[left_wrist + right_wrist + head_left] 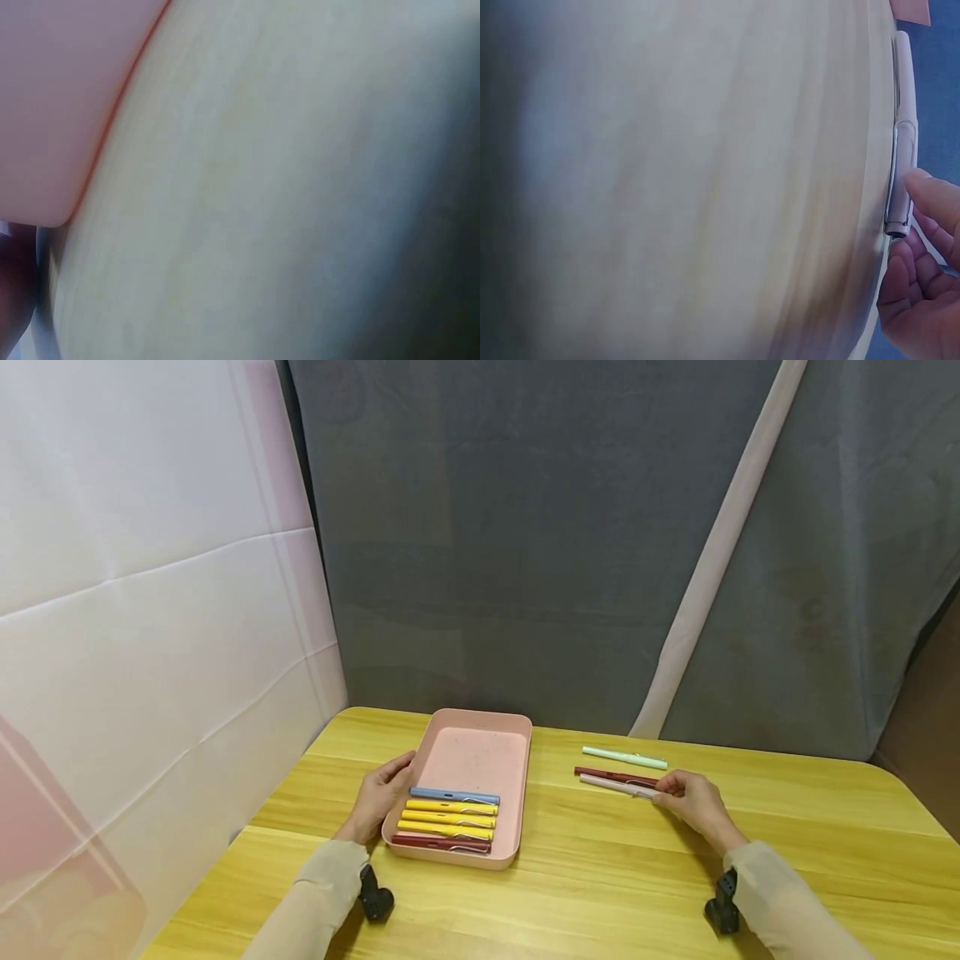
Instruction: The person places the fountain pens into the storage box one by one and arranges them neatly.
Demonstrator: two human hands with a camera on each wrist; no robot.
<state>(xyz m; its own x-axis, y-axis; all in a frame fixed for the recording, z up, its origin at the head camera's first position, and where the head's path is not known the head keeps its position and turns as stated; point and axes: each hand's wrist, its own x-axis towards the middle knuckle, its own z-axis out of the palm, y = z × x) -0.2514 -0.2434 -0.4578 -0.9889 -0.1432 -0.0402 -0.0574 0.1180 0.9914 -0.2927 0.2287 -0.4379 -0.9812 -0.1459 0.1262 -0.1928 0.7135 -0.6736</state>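
Pale pink pen [613, 785], three o'clock from tray [480, 745].
Pinched in right grip [692, 803]; relaxed left grip [379, 797] against nine-o'clock wall.

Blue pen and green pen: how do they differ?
The blue pen is a deeper shade; the green pen is paler. The blue pen lies inside the pink tray; the green pen lies on the table. The blue pen's nearest neighbour is a yellow pen; the green pen's, a dark red pen. Both lie flat.
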